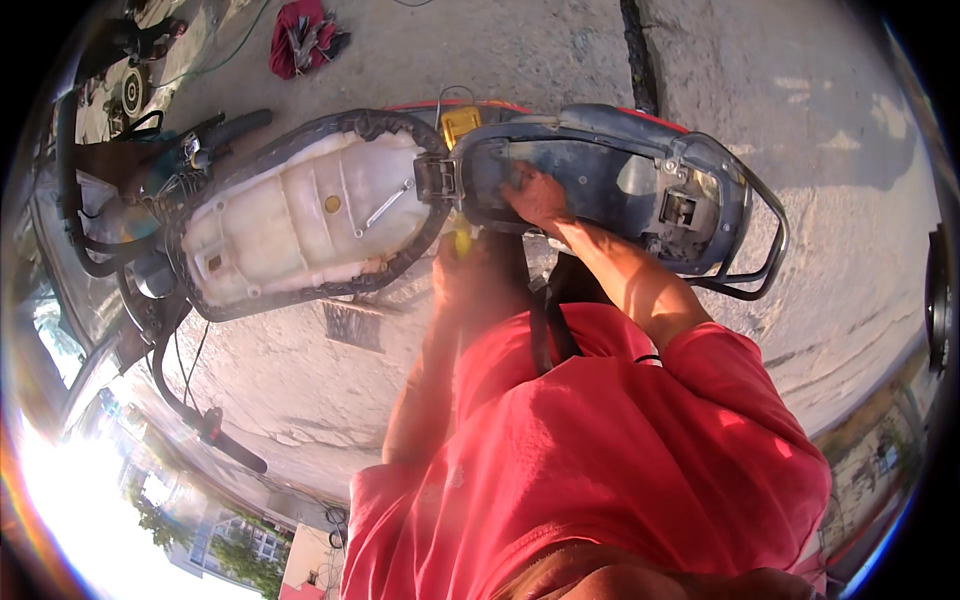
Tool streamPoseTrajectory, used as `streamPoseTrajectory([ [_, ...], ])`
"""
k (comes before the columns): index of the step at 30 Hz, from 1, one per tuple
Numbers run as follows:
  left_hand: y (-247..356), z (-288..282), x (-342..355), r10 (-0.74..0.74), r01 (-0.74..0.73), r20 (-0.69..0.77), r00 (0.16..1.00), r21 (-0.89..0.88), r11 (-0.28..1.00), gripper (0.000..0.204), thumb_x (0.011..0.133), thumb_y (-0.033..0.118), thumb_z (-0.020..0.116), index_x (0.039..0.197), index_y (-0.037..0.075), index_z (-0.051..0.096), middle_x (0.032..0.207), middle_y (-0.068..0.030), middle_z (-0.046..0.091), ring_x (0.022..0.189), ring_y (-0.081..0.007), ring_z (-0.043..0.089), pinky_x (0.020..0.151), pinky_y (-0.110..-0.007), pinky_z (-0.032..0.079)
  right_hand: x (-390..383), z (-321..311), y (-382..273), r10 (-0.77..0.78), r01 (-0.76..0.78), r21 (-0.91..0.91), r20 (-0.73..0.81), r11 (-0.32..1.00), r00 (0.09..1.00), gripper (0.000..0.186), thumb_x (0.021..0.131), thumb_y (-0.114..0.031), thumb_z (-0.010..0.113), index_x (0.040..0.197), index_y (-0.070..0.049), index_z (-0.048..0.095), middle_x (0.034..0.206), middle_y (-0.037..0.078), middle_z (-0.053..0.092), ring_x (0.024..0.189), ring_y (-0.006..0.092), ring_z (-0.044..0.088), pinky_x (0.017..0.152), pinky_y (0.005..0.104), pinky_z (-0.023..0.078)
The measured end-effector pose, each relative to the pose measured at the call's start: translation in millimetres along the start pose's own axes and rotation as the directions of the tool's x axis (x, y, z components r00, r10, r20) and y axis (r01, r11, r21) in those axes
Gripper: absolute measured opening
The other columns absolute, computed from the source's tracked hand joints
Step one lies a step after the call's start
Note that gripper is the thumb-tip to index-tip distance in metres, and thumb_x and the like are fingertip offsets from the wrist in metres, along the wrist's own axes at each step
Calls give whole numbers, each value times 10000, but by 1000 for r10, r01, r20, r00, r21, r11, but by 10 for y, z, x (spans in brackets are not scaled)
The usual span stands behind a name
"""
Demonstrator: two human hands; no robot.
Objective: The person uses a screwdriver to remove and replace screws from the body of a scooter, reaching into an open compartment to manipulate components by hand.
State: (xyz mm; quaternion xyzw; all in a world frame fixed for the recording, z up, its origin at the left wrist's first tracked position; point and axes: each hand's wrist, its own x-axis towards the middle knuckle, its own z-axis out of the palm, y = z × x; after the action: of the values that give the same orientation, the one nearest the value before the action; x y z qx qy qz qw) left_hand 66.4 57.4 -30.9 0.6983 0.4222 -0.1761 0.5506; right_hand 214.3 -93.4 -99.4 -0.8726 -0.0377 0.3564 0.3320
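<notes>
- One scooter spans the frame from left to upper right; it is what is being worked on, and opening it up looks done.
- Its seat, swung forward with the pale underside facing up, fills the left centre; closing it is left to do.
- The dark storage tub lies uncovered right of centre, apparently fixed in place; I would judge the work to be midway, though no finished part shows.
- The right hand reaches into the tub's left end, fingers bent near its floor; I cannot tell whether they pinch anything.
- The left hand, blurred at the centre, is just below the gap between seat and tub.
- A spanner rests on the seat's underside, left of centre, out of both hands.
- A boxy yellow piece sits above that gap, untouched.
- A small yellow item shows at the left fingertips; blur hides whether they clamp it.
</notes>
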Motion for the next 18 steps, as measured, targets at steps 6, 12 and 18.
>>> streamPoseTrajectory([
  [6, -68, -9, 6, 38, -38, 8, 999, 65, 997, 344, 887, 139, 655, 1180, -13, 557, 965, -74, 662, 810, -163, 704, 601, -259, 511, 22, 70, 0, -65, 65, -55, -3, 996, 998, 569, 846, -456, 627, 1291, -106, 570, 890, 186, 709, 893, 379, 687, 799, 467, 542],
  [12, -41, 8, -10, 55, -55, 6, 998, 43, 998, 341, 885, 135, 655, 1176, -13, 554, 963, -72, 659, 804, -161, 698, 620, -266, 511, 15, 75, -17, -17, 18, -45, 10, 999, 1000, 575, 841, -459, 630, 1295, -114, 557, 893, 158, 715, 899, 366, 689, 793, 461, 547],
  [18, -99, 47, 34, 57, -58, 23, 998, 52, 997, 337, 884, 138, 656, 1170, -9, 553, 948, -67, 649, 801, -161, 696, 620, -264, 508, 18, 71, -36, 29, -28, -12, 22, 1000, 999, 573, 837, -459, 630, 1294, -124, 548, 907, 153, 717, 896, 366, 688, 800, 464, 546],
])
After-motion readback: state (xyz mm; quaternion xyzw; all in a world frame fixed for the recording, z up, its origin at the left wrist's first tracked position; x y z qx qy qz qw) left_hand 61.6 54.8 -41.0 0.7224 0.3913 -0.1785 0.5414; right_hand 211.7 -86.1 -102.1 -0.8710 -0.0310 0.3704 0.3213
